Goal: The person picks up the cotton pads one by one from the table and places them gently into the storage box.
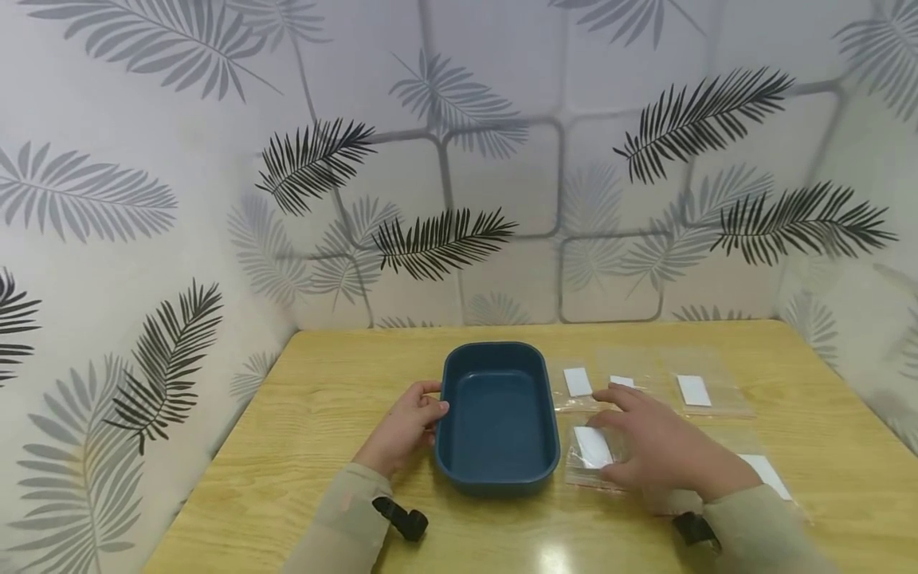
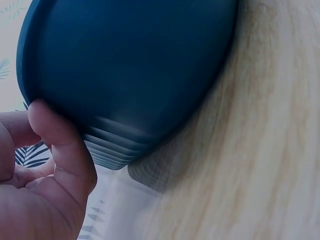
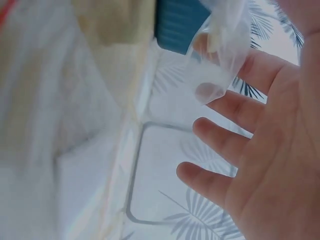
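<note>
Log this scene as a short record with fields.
Surface: wood-grain table
Container: blue dish, between the hands
Left hand: grips the dish's left side
Right hand: fingers spread at a clear bag; whether it is gripped, unclear
Other bags: clear, right of the dish
White pieces: five visible among the bags
Backdrop: leaf-patterned wall

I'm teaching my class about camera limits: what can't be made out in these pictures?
Head view: the lower part of the middle back white card, hidden by the right hand.
Left wrist view: the upper part of the blue container, cut off by the top edge.
Right wrist view: the lower-left white card's full outline, lost to blur.
</note>
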The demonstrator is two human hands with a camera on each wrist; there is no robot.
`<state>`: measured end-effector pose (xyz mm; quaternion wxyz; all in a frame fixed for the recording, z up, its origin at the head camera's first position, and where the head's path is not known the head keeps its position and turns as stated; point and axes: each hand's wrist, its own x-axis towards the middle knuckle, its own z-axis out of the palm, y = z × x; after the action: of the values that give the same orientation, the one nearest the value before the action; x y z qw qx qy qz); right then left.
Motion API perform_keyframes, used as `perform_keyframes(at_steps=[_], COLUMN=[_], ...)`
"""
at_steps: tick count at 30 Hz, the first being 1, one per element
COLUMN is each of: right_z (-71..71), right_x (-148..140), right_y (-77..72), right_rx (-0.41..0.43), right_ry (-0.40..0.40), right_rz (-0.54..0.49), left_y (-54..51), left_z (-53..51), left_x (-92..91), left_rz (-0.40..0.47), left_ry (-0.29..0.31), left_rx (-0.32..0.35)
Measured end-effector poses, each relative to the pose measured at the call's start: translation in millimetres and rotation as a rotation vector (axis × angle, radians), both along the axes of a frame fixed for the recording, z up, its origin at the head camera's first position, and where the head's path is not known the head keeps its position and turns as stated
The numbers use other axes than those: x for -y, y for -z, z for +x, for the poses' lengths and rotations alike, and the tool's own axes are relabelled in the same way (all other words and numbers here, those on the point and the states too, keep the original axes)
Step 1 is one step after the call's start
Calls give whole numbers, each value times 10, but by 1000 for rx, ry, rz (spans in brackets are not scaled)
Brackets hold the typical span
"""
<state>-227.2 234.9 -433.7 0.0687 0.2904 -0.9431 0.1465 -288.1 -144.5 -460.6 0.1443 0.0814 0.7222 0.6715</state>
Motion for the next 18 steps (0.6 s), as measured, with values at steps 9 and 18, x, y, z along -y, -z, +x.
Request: perform_keyframes(at_steps=[9, 18], right_z=[-1, -44], right_x=[-56, 71], right_y=[-138, -206], right_rx=[-38, -45], right_ry=[-31, -34], right_rz=[-63, -94], left_y=[-11, 11], left_z=[-26, -15], left_x=[-13, -19], left_rz=[0, 0], left_ry=[-5, -7], left_rx=[-3, 1])
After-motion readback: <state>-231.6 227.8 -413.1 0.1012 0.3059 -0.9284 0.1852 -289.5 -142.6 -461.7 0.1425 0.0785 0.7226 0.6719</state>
